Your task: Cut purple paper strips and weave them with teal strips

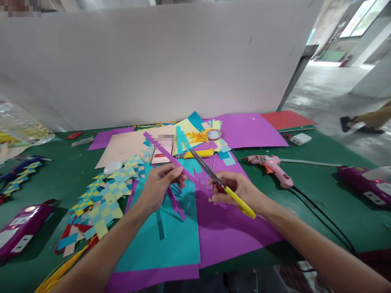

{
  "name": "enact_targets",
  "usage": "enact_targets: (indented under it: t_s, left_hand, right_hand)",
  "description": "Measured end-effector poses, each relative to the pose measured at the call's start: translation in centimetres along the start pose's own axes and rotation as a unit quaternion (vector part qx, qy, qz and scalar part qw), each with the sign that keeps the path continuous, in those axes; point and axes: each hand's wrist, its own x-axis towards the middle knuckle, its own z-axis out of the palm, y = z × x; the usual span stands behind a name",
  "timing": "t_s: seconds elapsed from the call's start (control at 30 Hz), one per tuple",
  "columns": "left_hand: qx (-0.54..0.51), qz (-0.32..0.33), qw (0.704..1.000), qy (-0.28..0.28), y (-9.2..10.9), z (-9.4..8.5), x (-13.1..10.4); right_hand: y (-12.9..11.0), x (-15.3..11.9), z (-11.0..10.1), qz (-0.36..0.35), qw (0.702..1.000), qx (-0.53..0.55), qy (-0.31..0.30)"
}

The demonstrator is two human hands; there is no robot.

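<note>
My left hand [161, 183] pinches a long purple paper strip [161, 148] between thumb and fingers. The strip slants down to the right, passing behind the scissors toward my right fingers. In my right hand [235, 188] is a pair of scissors [240, 201] with yellow handles; their blades point up and to the left. Whether the right fingers also grip the strip I cannot tell. More purple strips dangle below my left hand, over a teal paper sheet [177, 248]. Under my right hand lies a purple sheet [232, 240].
Woven paper pieces [110, 195] are piled at the left. A yellow cutter [198, 154], a phone [162, 150] and a yellow tassel [198, 136] lie behind my hands. At the right are a pink glue gun [273, 167] with its cord and a purple power strip [366, 183].
</note>
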Motion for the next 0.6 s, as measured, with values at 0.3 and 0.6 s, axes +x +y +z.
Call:
enact_targets:
  t_s: [0.3, 0.6]
  left_hand:
    - [0.073, 0.008, 0.993, -0.088, -0.2, 2.0, -1.4]
    - [0.110, 0.050, 0.992, 0.029, 0.0, 1.0, -1.0]
  right_hand:
    - [0.2, 0.1, 1.0, 0.006, 0.999, -0.033, 0.022]
    - [0.0, 0.3, 0.4, -0.033, 0.989, -0.118, 0.084]
